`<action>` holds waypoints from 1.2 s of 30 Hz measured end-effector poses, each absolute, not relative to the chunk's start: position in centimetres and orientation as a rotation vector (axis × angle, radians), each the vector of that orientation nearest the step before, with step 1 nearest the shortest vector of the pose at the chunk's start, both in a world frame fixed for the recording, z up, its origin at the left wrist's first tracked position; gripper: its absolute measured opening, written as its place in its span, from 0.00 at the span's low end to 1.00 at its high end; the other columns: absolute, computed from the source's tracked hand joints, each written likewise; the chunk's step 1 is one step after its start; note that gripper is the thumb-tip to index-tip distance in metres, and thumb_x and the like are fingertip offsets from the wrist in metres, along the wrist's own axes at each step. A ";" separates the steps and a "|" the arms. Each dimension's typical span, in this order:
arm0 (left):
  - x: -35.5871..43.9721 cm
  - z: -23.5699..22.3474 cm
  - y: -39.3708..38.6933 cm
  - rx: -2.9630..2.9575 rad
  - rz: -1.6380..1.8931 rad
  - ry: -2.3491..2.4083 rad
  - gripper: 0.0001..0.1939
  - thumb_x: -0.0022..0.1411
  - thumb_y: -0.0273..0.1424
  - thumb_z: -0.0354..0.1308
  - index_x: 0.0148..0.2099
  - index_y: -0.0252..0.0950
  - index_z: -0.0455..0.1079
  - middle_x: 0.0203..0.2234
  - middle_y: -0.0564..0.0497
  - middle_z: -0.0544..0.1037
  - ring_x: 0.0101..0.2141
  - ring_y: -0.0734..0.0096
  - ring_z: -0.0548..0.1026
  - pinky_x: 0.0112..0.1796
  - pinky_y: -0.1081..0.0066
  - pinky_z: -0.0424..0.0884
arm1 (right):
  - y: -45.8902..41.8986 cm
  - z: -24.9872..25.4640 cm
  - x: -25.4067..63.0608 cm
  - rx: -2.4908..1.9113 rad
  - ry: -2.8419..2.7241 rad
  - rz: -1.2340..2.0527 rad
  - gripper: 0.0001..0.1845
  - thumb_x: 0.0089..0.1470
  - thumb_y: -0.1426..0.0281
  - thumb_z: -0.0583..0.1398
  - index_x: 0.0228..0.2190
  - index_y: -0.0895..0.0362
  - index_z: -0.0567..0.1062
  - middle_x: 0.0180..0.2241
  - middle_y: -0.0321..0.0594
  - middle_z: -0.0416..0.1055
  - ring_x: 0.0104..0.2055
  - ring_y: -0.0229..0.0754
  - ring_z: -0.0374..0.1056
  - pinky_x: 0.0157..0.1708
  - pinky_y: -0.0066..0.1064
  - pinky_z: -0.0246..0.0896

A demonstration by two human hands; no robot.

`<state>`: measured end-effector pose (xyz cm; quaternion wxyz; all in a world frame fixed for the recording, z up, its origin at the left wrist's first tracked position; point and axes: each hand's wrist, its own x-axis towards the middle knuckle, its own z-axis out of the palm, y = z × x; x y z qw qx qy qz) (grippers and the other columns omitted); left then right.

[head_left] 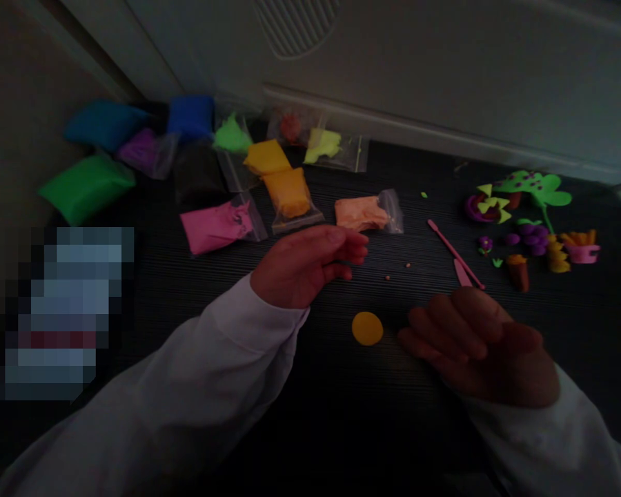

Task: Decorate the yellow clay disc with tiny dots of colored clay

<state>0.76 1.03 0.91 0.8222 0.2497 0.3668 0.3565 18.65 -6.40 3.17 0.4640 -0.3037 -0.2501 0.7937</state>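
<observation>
A flat round orange clay disc (pixel 367 328) lies on the dark table (pixel 134 414) between my hands. My left hand (pixel 305 266) hovers above and left of the disc, fingers curled and pinched together near a bag of peach clay (pixel 365 212); I cannot make out anything in it. My right hand (pixel 481 348) rests just right of the disc, fingers loosely curled and apart, holding nothing. Both arms wear white sleeves.
Several bags of coloured clay lie at the back left: green (pixel 85 185), blue (pixel 190 115), pink (pixel 217 224), orange (pixel 287 190), yellow-green (pixel 323 145). A pink plastic tool (pixel 455 254) and small finished clay figures (pixel 528 207) sit at the right. A pixelated patch (pixel 65 314) covers the left.
</observation>
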 end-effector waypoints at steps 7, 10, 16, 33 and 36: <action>0.7 0.8 1.1 0.535 0.758 0.771 0.09 0.49 0.30 0.53 0.31 0.31 0.70 0.26 0.49 0.73 0.30 0.74 0.70 0.28 0.74 0.64 | -6.5 3.0 18.7 -0.774 -0.657 1.923 0.06 0.42 0.62 0.60 0.21 0.50 0.69 0.15 0.31 0.55 0.20 0.33 0.52 0.22 0.29 0.50; 0.7 0.8 1.1 0.540 0.764 0.768 0.08 0.49 0.30 0.52 0.31 0.31 0.70 0.26 0.49 0.73 0.30 0.74 0.70 0.28 0.74 0.64 | -6.4 2.9 19.1 -0.775 -0.796 1.859 0.05 0.43 0.64 0.60 0.23 0.50 0.69 0.17 0.31 0.57 0.21 0.34 0.54 0.22 0.29 0.52; 0.7 1.0 1.0 0.550 0.756 0.775 0.08 0.49 0.30 0.53 0.31 0.31 0.70 0.26 0.50 0.73 0.31 0.75 0.70 0.29 0.75 0.64 | -6.1 2.9 19.7 -1.227 -1.483 1.352 0.06 0.42 0.73 0.60 0.27 0.52 0.70 0.26 0.33 0.67 0.32 0.36 0.63 0.31 0.30 0.59; 0.7 0.8 1.1 0.618 0.754 0.733 0.11 0.51 0.34 0.50 0.32 0.32 0.69 0.27 0.52 0.71 0.31 0.76 0.70 0.29 0.76 0.62 | -6.2 1.1 17.6 -1.461 -2.241 0.743 0.06 0.46 0.71 0.58 0.30 0.55 0.73 0.34 0.39 0.68 0.39 0.38 0.61 0.39 0.35 0.58; 0.7 0.7 1.1 0.628 0.752 0.739 0.11 0.51 0.34 0.49 0.32 0.33 0.69 0.27 0.53 0.72 0.32 0.75 0.70 0.30 0.76 0.62 | -6.2 1.1 17.6 -1.476 -2.262 0.729 0.07 0.46 0.70 0.58 0.31 0.54 0.73 0.35 0.38 0.68 0.39 0.38 0.61 0.39 0.35 0.58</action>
